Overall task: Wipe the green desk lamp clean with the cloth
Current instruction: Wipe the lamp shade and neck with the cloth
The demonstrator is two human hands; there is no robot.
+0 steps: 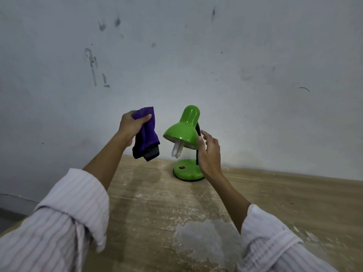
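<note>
1. Grey-white wall (216, 55) fills the background, scuffed with dark smudges and scratch marks above and to the left of the lamp.
2. Below it runs a worn wooden bench (149, 203), its top streaked with pale dust and a grey blotch on the near side of the lamp.
3. The green desk lamp (183, 132) stands upright on the bench, close to the wall, on a round green base (186, 170) that carries a small red switch (182, 167).
4. A black flexible neck (198, 130) rises behind the lamp's shade, and the shade tilts down and toward the viewer, showing a white bulb (177, 151) that sticks out beneath its rim.
5. The left hand (131, 126) is raised in the air just left of the lamp's shade, apart from it, its fingers (144, 118) and thumb curled round the upper part of a purple cloth (147, 134).
6. The cloth hangs down from that grip, with a dark edge at its lower end, clear of the bench and not touching the lamp.
7. The right hand (209, 152) is just right of the lamp's shade, in front of the neck, fingers straight and slightly spread, holding nothing.
8. Its thumb lies at the shade's right rim; whether it actually touches the rim cannot be told.
9. Both forearms reach toward the lamp out of rolled-up pale striped sleeves (74, 209).
</note>
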